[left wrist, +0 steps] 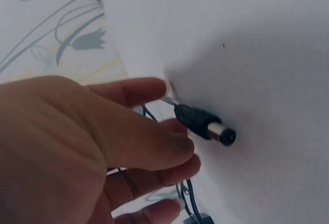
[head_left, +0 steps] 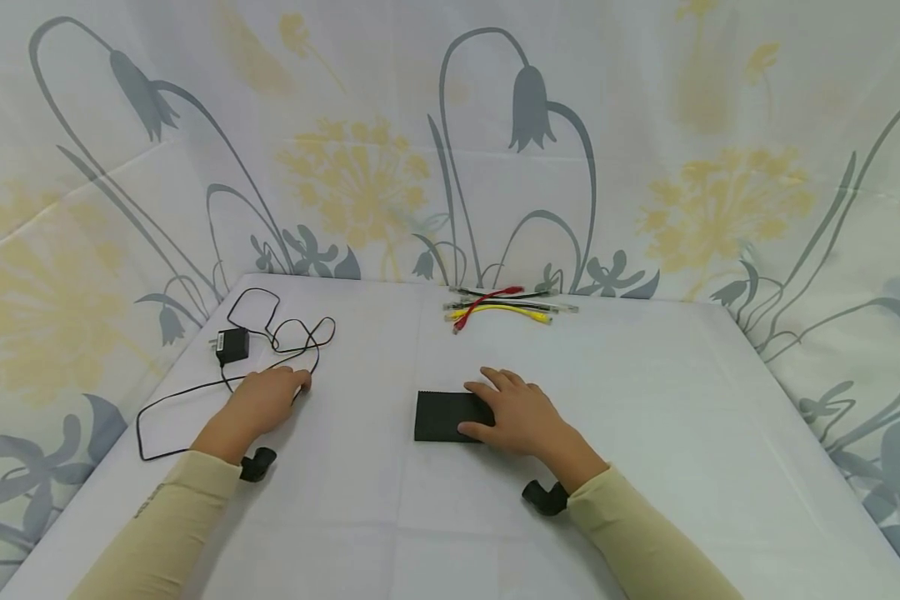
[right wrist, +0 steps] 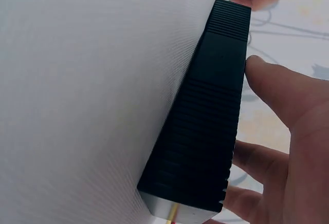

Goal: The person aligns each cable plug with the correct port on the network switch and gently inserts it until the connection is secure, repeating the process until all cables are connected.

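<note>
On the left, my left hand (head_left: 270,396) hovers low over the thin black cord (head_left: 187,387) of a power adapter (head_left: 233,345). In the left wrist view the cord's barrel plug (left wrist: 198,121), black with a metal tip, lies just past the fingers, its wire running by the index fingertip. The thumb (left wrist: 154,142) overlaps the other fingers there, and no pinch on the plug shows. My right hand (head_left: 521,412) rests over the right end of a flat black box (head_left: 444,417) with ribbed sides. Its thumb (right wrist: 267,80) is right at the box's edge, the other fingers partly hidden behind it.
Several short network cables (head_left: 502,307), red, yellow, black and grey, lie in a pile at the back of the white table (head_left: 375,500). A floral cloth (head_left: 390,133) hangs behind and at both sides. The adapter cord spreads in loops at the left.
</note>
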Action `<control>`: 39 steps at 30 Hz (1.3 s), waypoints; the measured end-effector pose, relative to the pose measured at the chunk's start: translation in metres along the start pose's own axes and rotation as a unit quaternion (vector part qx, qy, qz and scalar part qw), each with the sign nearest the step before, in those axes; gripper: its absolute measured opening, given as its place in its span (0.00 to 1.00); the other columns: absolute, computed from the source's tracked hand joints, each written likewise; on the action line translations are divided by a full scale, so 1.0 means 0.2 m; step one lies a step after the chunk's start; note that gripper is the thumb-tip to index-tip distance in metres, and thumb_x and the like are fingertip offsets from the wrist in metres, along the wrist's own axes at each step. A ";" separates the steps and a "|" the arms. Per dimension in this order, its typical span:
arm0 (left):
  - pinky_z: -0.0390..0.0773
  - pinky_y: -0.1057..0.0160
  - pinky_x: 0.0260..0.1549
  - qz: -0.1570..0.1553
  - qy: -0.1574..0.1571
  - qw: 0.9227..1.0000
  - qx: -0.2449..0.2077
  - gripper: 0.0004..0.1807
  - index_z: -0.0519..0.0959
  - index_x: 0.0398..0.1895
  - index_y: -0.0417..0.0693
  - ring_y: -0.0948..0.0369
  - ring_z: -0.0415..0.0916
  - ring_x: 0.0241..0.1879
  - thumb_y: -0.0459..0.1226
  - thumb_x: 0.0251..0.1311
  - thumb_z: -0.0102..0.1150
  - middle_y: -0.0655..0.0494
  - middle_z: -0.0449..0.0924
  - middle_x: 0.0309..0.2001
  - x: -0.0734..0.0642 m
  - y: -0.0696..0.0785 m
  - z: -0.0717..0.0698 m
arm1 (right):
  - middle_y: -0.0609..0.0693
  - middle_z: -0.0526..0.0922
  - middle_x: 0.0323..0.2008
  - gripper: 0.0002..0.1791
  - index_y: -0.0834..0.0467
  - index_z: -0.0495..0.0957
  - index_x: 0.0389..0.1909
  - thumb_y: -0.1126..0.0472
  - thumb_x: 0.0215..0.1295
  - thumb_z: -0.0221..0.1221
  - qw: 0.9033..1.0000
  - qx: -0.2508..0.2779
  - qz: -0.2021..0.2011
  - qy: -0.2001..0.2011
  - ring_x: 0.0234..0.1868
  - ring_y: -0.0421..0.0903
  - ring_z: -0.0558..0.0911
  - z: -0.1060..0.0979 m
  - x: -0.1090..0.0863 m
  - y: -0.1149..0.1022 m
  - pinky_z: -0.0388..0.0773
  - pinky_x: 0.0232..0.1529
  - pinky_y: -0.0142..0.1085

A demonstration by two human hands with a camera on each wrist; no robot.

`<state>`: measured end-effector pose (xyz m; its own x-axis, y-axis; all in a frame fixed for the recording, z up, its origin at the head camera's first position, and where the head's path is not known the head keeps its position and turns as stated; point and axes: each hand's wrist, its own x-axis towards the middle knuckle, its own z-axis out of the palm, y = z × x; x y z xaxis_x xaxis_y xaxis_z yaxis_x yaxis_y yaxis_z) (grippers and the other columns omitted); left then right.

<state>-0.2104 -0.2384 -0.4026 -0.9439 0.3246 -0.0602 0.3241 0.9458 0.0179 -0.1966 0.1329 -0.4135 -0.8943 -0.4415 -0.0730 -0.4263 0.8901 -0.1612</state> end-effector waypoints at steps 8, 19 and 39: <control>0.76 0.50 0.42 0.019 -0.032 0.999 -0.033 0.12 0.78 0.41 0.49 0.53 0.76 0.37 0.25 0.60 0.52 0.52 0.77 0.34 0.00 -0.03 -0.01 | 0.48 0.68 0.69 0.42 0.43 0.64 0.71 0.28 0.58 0.54 0.999 0.008 0.009 -0.030 0.69 0.54 0.68 -0.01 0.00 -0.01 0.70 0.61 0.54; 0.76 0.52 0.42 0.036 -0.049 0.996 -0.059 0.11 0.80 0.32 0.53 0.55 0.75 0.37 0.26 0.58 0.54 0.54 0.76 0.35 0.01 -0.05 -0.04 | 0.47 0.69 0.69 0.45 0.46 0.63 0.71 0.34 0.54 0.64 0.999 0.029 -0.006 -0.037 0.69 0.53 0.68 0.00 0.01 0.00 0.68 0.64 0.53; 0.72 0.43 0.47 0.109 0.046 0.992 -0.035 0.05 0.84 0.27 0.57 0.49 0.73 0.47 0.35 0.54 0.68 0.52 0.76 0.41 0.04 -0.03 -0.02 | 0.49 0.71 0.67 0.45 0.47 0.66 0.70 0.37 0.52 0.67 0.994 0.092 -0.007 -0.053 0.68 0.52 0.68 0.03 0.03 0.03 0.67 0.67 0.49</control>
<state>-0.2192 -0.2414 -0.3991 -0.8550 0.5166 0.0450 0.5185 0.8504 0.0896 -0.2031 0.1345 -0.4198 -0.8652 -0.4715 -0.1703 -0.3976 0.8523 -0.3399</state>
